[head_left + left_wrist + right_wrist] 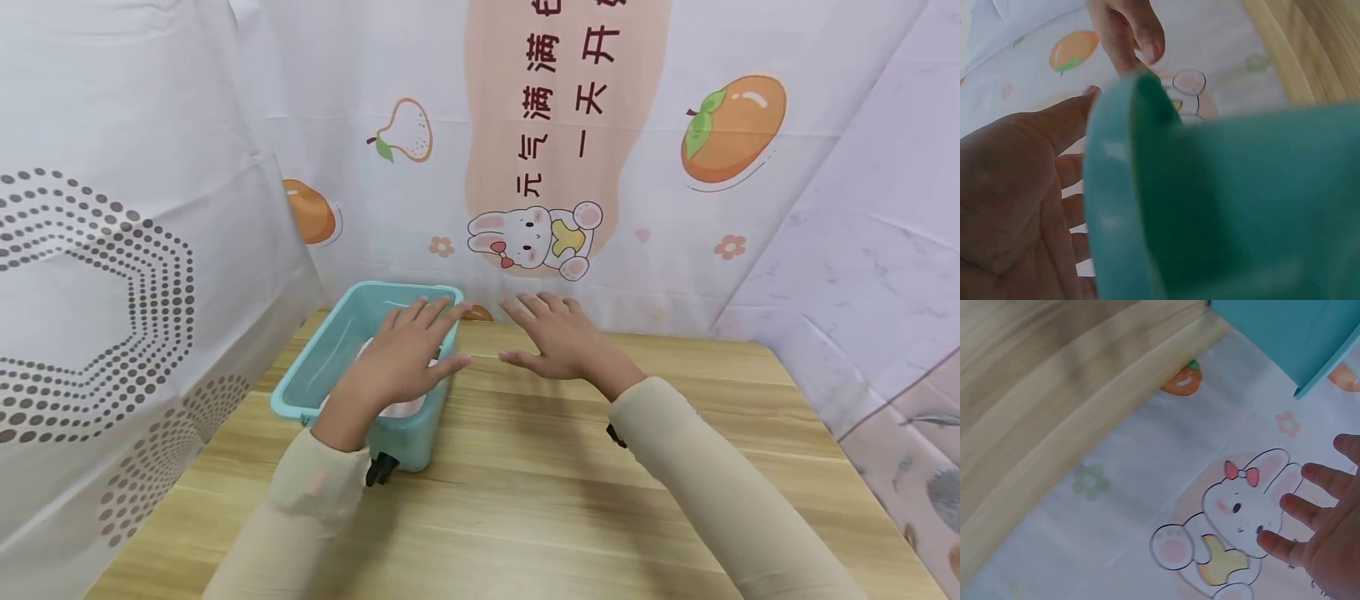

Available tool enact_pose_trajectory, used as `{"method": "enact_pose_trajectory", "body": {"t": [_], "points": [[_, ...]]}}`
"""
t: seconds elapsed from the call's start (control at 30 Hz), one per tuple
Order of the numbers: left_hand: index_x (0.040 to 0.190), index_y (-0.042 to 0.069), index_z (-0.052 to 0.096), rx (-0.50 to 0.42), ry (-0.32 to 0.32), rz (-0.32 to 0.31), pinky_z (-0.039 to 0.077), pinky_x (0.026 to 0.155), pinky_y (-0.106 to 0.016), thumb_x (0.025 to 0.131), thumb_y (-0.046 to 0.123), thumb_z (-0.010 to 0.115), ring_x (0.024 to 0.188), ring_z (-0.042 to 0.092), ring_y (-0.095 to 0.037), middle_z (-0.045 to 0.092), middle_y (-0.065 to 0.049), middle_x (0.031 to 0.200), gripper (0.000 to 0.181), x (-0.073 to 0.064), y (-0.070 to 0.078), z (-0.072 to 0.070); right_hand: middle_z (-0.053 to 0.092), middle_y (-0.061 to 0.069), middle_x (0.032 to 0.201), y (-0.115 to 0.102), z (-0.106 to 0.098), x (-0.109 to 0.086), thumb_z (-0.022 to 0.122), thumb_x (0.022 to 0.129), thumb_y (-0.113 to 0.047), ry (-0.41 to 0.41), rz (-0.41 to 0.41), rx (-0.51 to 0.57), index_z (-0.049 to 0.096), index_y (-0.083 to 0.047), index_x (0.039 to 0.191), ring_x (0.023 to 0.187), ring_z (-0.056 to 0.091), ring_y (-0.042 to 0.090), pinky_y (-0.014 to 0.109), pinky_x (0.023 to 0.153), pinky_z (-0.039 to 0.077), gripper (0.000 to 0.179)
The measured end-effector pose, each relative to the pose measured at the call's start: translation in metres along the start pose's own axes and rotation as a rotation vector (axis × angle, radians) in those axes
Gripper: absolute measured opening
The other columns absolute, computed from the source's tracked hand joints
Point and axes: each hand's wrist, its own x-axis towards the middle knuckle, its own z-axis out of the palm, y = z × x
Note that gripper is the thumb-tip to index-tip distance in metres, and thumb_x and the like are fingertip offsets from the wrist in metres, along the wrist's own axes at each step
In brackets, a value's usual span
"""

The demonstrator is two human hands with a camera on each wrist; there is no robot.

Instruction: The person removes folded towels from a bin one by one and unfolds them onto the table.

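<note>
While the head view shows the left hand (397,362) over the bin (411,446), fingers straight and spread, the right hand (562,342) is suspended palm down over the table (510,517), fingers likewise extended; the bin stands near the far left corner of the table and contains a pale item (405,407) partly hidden by the left hand. In the left wrist view, the left hand is beside the blurred rim of the bin, contact not determinable. In the right wrist view, the right hand's fingers overlap the rabbit print (1235,509) on the cloth (1104,522), apart from the bin.
</note>
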Motion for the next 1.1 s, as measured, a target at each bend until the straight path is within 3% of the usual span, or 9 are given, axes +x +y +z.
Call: {"method": "enact_pose_trajectory", "body": {"t": [0.37, 0.73, 0.97, 1.1], "points": [[0.164, 0.013, 0.024, -0.096, 0.015, -0.069, 0.011, 0.116, -0.072, 0.104, 0.044, 0.056, 0.150, 0.019, -0.050, 0.026, -0.022, 0.165, 0.074, -0.018, -0.041, -0.006, 0.027, 0.010, 0.167, -0.028, -0.016, 0.026, 0.042, 0.096, -0.076, -0.027, -0.050, 0.000, 0.020, -0.027, 0.165, 0.152, 0.022, 0.041, 0.068, 0.118, 0.018, 0.088], [0.163, 0.007, 0.022, -0.179, 0.048, -0.162, 0.016, 0.114, -0.072, 0.105, 0.048, 0.053, 0.148, 0.020, -0.053, 0.025, -0.026, 0.164, 0.078, -0.044, -0.090, -0.014, 0.023, 0.009, 0.169, -0.051, -0.011, 0.053, 0.041, 0.098, -0.072, -0.067, -0.117, -0.009, 0.015, -0.026, 0.166, 0.153, 0.023, 0.037, 0.063, 0.120, 0.016, 0.086], [0.156, -0.007, 0.030, -0.225, 0.107, -0.153, 0.027, 0.113, -0.068, 0.106, 0.037, 0.056, 0.142, 0.032, -0.053, 0.038, -0.032, 0.155, 0.072, -0.058, -0.118, -0.011, 0.029, 0.008, 0.166, -0.067, -0.009, 0.069, 0.042, 0.101, -0.068, -0.072, -0.123, 0.008, 0.022, -0.025, 0.164, 0.152, 0.025, 0.035, 0.062, 0.119, 0.022, 0.079], [0.152, -0.006, 0.039, -0.289, 0.143, -0.128, 0.033, 0.108, -0.068, 0.106, 0.030, 0.058, 0.135, 0.043, -0.050, 0.048, -0.031, 0.147, 0.062, -0.066, -0.131, -0.008, 0.036, 0.006, 0.163, -0.078, -0.009, 0.078, 0.043, 0.102, -0.065, -0.073, -0.135, 0.012, 0.027, -0.024, 0.163, 0.151, 0.028, 0.033, 0.059, 0.118, 0.026, 0.076]]}}
